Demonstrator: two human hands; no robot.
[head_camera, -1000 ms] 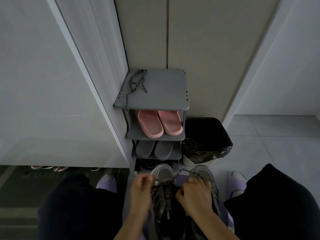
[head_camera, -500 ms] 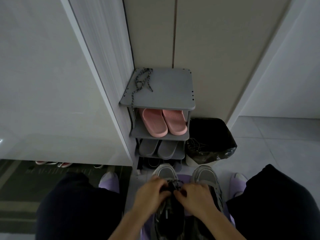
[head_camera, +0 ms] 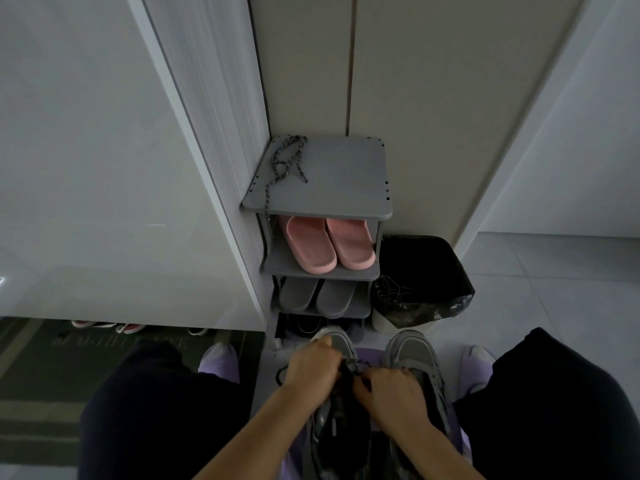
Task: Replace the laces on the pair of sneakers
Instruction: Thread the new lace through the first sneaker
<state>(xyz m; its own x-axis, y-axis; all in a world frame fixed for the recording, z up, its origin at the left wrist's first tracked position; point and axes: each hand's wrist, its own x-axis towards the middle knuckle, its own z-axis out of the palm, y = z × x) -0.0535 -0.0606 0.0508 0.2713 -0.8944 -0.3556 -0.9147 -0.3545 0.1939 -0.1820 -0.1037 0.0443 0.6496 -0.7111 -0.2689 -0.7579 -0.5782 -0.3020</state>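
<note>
Sneakers (head_camera: 414, 351), grey, stand side by side just in front of the shoe rack (head_camera: 339, 188), toes toward it. Head view: left hand (head_camera: 313, 370) and right hand (head_camera: 394, 393) meet over the left sneaker (head_camera: 337, 342), fingers of both curled, pinching its dark lace (head_camera: 356, 362). Spare lace (head_camera: 285, 161) lies on the rack's top, left rear corner. Pink slippers (head_camera: 329, 244) occupy the shelf below. Black-bagged bin (head_camera: 422, 278) stands just right of the rack.

Reads as matt, smooth grey board: rack (head_camera: 339, 174). On its top, braided speckled cord lace (head_camera: 284, 161). On its shelf, matt ribbed rubbery pink slides (head_camera: 329, 244). Right of the rack, glossy crinkled black plastic bag (head_camera: 426, 289). Before it, matt grey sneakers (head_camera: 412, 351).
</note>
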